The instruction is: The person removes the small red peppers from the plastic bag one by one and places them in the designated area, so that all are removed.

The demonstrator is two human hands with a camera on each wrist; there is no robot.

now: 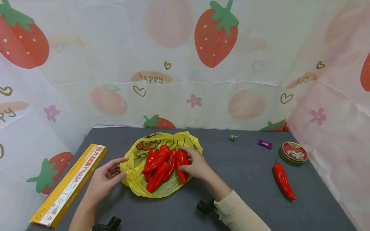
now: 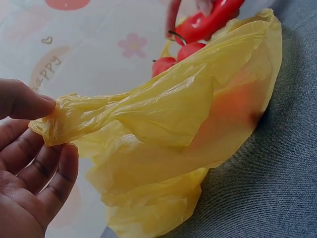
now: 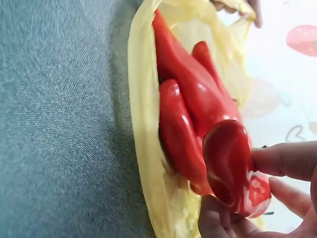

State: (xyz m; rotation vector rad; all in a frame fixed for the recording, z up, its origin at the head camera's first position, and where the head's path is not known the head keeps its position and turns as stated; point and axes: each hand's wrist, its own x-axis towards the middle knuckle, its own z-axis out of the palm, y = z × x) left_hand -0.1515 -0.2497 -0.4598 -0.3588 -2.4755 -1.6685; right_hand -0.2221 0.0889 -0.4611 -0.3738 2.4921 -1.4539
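The right grip [image 1: 196,163] pinches a glossy red pepper [image 1: 181,160], the left grip [image 1: 105,178] a crinkled, translucent yellow bag [image 2: 163,116].

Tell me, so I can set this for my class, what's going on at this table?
A person is handling peppers in a yellow bag. The left hand pinches the bag's rim, while the right hand's fingers hold one red pepper at its open mouth. More peppers lie in the bag. Whether the held one is going in or coming out, this moment doesn't show. A lone pepper lies on the table near a tin.
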